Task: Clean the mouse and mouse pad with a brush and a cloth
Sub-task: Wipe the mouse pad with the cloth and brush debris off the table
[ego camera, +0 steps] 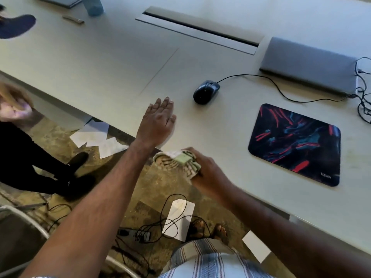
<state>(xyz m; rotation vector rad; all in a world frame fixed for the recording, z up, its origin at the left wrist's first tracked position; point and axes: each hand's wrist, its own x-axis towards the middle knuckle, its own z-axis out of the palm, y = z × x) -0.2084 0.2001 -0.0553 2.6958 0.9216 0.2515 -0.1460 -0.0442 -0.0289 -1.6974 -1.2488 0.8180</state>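
The wired mouse (206, 91) sits on the pale tabletop (104, 63), dark and glossy, its cable (281, 91) running off toward a closed grey laptop (309, 65) at the far right. The mouse pad (296, 144), dark with red and blue streaks, lies flat nearer the tabletop's front edge, well apart from the mouse. At that edge the right hand (208, 173) grips a folded, patterned cloth (178, 162), fingers curled round it. The left hand (157, 122) is flat over the tabletop with fingers straight and close together, holding nothing, near the mouse but not touching it. Below the tabletop, papers (96, 137) and tangled cables (160, 223) lie on the floor. No brush can be made out.
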